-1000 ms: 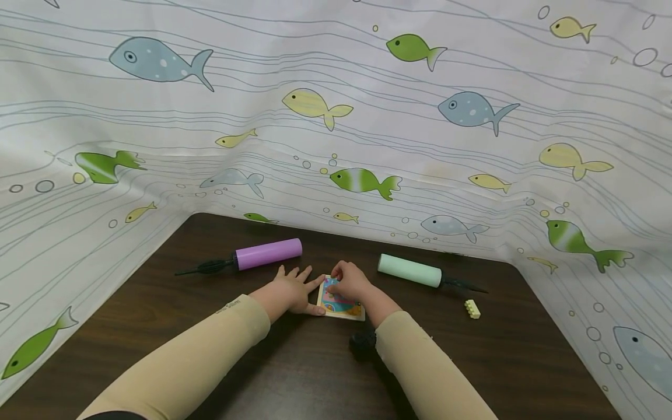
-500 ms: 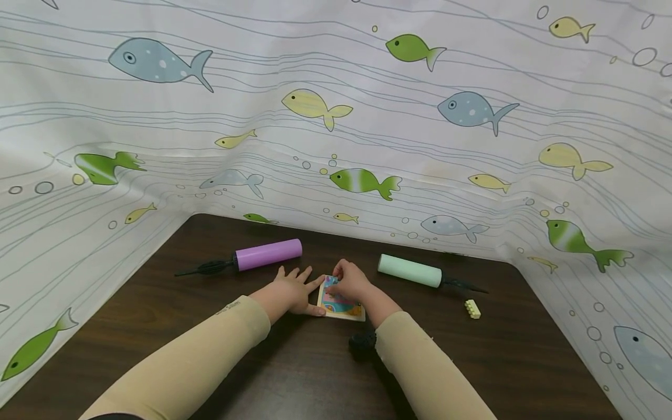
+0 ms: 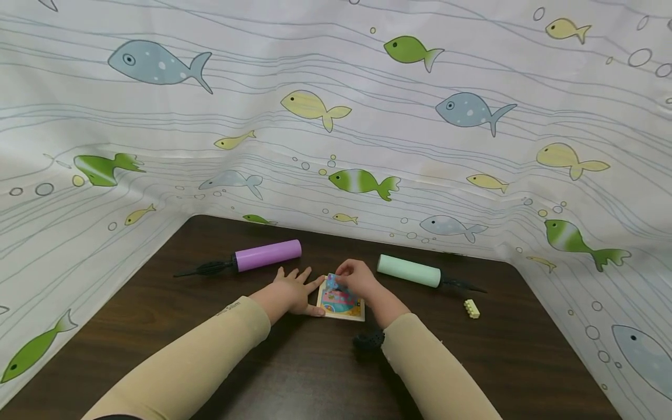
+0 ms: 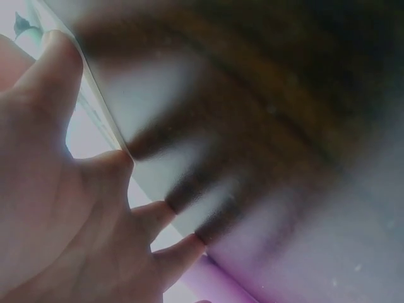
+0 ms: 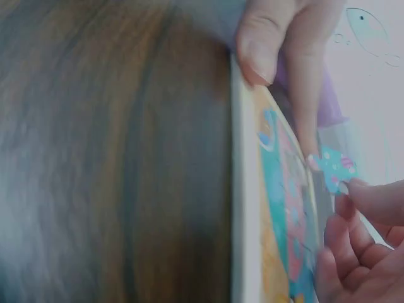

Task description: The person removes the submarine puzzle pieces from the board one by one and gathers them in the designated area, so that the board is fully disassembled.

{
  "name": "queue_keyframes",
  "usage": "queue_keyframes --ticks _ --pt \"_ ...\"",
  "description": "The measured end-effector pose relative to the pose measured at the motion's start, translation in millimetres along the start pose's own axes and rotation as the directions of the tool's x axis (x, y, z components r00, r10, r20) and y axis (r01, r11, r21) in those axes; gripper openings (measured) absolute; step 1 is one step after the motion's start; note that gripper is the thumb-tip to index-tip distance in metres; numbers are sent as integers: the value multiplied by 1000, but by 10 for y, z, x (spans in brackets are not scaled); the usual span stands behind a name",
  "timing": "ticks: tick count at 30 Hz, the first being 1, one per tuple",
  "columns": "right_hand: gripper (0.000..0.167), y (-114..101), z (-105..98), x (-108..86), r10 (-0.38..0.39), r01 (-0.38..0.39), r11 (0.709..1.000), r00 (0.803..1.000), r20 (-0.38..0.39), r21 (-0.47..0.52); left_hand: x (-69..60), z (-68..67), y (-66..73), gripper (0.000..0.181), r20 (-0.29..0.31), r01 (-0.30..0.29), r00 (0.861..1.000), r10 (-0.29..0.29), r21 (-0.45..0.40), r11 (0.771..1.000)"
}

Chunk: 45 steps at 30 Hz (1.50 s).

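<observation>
A small puzzle board (image 3: pixel 343 310) with a light wooden frame and a pink, teal and orange picture lies on the dark table. My left hand (image 3: pixel 289 293) spreads its fingers flat beside it; thumb and index finger touch its left edge. In the right wrist view, my right hand (image 5: pixel 366 246) pinches a teal puzzle piece (image 5: pixel 334 169) with pink and white spots between thumb and finger. The piece is tilted up at the board's far end. From the head view, the right hand (image 3: pixel 359 279) hides part of the board's upper right.
Behind the left hand lies a purple hand pump (image 3: pixel 269 255) with a black end. A mint green pump (image 3: pixel 409 270) is at the back right, and a pale yellow toy brick (image 3: pixel 471 308) sits nearer. A fish-patterned curtain (image 3: pixel 336 134) encloses the table's back and sides.
My right hand has lifted the teal puzzle piece up from the board's top, and more of the picture shows. The right forearm has shifted slightly right. My left hand keeps its place.
</observation>
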State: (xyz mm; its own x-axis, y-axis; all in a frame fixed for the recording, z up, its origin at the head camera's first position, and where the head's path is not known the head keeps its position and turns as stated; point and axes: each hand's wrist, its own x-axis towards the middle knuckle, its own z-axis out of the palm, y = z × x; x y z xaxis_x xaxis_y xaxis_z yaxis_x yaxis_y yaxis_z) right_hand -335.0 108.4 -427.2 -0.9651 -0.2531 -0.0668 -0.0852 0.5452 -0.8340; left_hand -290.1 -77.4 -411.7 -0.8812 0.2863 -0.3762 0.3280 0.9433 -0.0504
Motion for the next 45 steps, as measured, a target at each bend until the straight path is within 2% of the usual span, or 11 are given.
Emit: queue_keyframes --ticks 5,13,19,25,32,38,45 --pt "7 39 -226 -69 6 -5 999 1000 -28 52 7 1 18 92 -9 0 1000 0 -12 1000" --pt "6 249 -695 -227 61 -61 998 998 -33 5 44 32 -3 94 -5 4 1000 -4 -11 1000" --pt "5 416 -873 -322 133 -134 989 991 -20 -56 48 47 -31 94 -13 1 1000 -1 -18 1000" --pt "5 514 -887 -349 150 -150 983 989 -8 -106 33 34 -23 93 -6 2 1000 -2 -24 1000" --pt "6 569 -848 -318 83 -91 974 995 -47 -208 -18 -8 5 92 1 5 1000 -5 -31 1000" --pt "5 501 -789 -275 46 -66 963 996 -80 -263 -46 -32 20 92 3 5 1000 -5 -31 1000" --pt "5 322 -571 -154 -11 -4 973 998 -65 -230 -50 -38 25 92 7 10 1000 -10 -34 999"
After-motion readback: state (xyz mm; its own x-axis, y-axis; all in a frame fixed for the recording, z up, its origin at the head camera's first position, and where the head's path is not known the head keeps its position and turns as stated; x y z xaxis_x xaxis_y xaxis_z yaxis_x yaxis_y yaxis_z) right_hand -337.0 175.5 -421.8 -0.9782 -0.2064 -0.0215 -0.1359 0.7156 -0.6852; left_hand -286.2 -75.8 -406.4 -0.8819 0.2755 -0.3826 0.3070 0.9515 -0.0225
